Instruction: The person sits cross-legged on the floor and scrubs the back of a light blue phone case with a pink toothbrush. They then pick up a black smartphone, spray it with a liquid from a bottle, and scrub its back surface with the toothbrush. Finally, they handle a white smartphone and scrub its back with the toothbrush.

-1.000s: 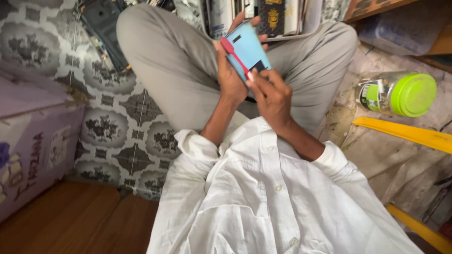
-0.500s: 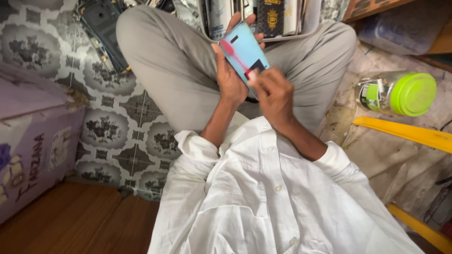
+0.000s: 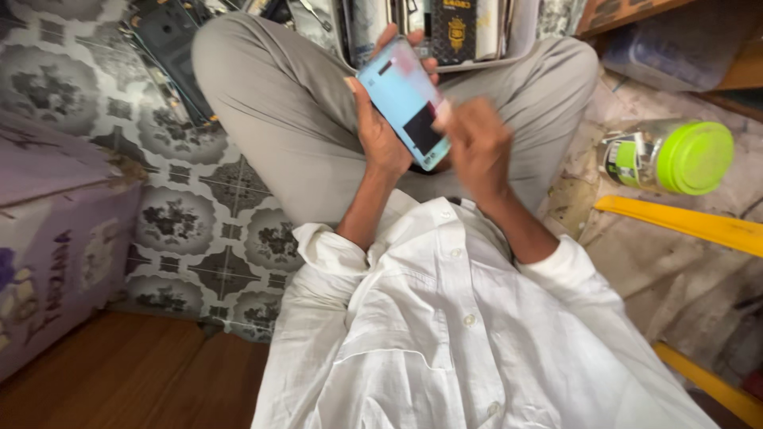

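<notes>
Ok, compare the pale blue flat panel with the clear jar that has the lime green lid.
The pale blue flat panel is thin and rectangular; the clear jar with the lime green lid is round and bulky. The panel is held up in the left hand, with the blurred right hand at its lower edge; the jar lies on its side on the floor, untouched. The panel is opaque, the jar see-through.

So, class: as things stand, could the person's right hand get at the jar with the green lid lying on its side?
Probably yes. The right hand is at the light blue phone, which the left hand holds. The jar lies on that same side, past the knee, with nothing between.
</notes>
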